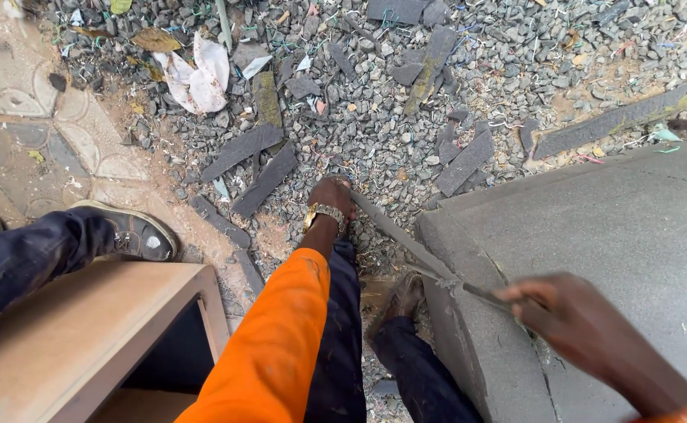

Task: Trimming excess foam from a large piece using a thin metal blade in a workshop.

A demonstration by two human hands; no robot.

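Near centre, left hand [332, 196] reaches down to the gravel [375, 117], fingers curled around the far end of a thin grey foam strip [394, 231] peeling off the big grey foam slab [617, 235] at right. Right hand [570, 313], near right, fingers pinched on a knife [480, 294] whose blade meets the slab's edge. Cut grey offcuts [265, 182] lie scattered on the gravel beyond. Wooden box [85, 337] sits near left.
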